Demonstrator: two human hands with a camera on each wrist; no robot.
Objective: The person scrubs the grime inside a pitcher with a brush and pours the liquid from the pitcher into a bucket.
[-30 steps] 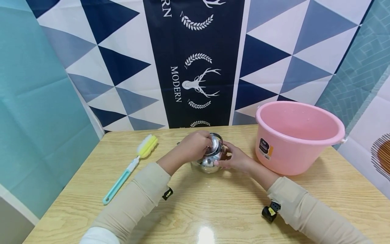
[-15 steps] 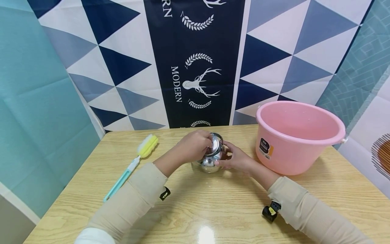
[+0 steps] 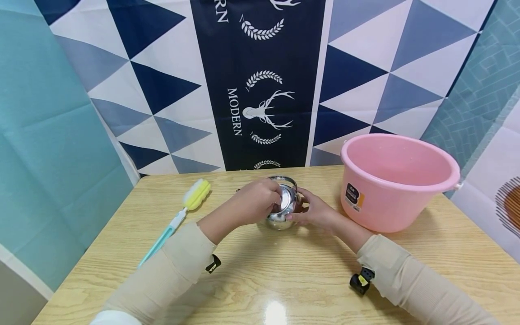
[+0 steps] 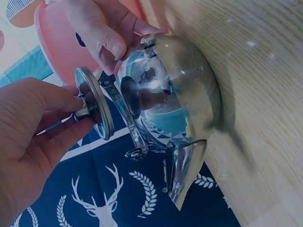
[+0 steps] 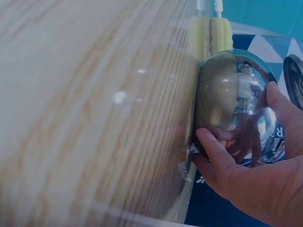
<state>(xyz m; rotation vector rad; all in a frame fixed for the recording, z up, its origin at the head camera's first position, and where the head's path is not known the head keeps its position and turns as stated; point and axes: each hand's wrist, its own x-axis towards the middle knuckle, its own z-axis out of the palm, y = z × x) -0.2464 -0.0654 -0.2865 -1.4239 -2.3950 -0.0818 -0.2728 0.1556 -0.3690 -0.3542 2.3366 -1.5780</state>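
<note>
Head view taken as dial, kettle (image 3: 280, 222) as centre; kettle upright on wooden table (image 3: 280, 275), near mid-frame; its handle (image 3: 295, 184) arches up toward 12 o'clock.

Left hand (image 3: 257, 201) at 9 o'clock of kettle; fingertips pinch the knob of lid (image 4: 103, 106), a narrow grip; left wrist view shows lid off kettle, a gap between; head view is poor here, hand covering much of lid, so its exact tilt is uncertain.

Right hand (image 3: 317, 212) at 3 o'clock; thumb and fingers set wide apart, cupping kettle's rounded side; right wrist view shows fingertips touching polished metal, low ones close to table.

Spout (image 4: 184, 170) in left wrist view leaves kettle at 6 o'clock.

Pink bucket (image 3: 375, 203) at about 3 o'clock, beyond right hand, upright; brush (image 3: 178, 218) lies at 9 o'clock, yellow-and-white head (image 3: 197, 195) away from person, end of teal grip hidden by left sleeve (image 3: 178, 262); patterned cloth (image 3: 276, 58) hangs at 12 o'clock.
</note>
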